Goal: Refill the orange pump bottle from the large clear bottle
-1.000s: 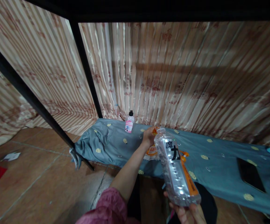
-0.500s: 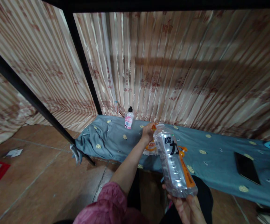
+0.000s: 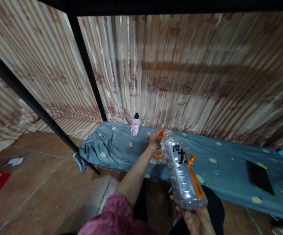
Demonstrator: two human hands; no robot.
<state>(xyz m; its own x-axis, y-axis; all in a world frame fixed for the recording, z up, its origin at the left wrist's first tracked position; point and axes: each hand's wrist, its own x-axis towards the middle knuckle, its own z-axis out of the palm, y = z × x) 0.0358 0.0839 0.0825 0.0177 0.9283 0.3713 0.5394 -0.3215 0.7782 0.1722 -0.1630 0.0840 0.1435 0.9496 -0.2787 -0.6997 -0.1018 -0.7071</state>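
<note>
Fingers: right hand [image 3: 197, 220] cupped beneath the base of a clear, ribbed plastic bottle [image 3: 180, 173] with a silver-and-orange label, gripping it; left hand [image 3: 154, 141] pinched on a small orange object [image 3: 161, 133], mostly hidden.
Backdrop: pleated beige fabric curtain [image 3: 166, 58] with reddish-brown prints, beyond both sets of fingers.
Framework: black straight bed-like frame [image 3: 89, 68], left of the fingers and above them.
Surface: grey-blue cloth [image 3: 122, 153] with yellow pineapple prints, under the left fingers and beyond the right.
Bottle: tilted, base in the right fingers, uncapped mouth just beside the left fingertips.
Device: flat black rectangular phone [image 3: 260, 178], well right of the right fingers.
Small container: transparent bottle with pink label and black top [image 3: 135, 127], upright, near the left fingers, to their left.
</note>
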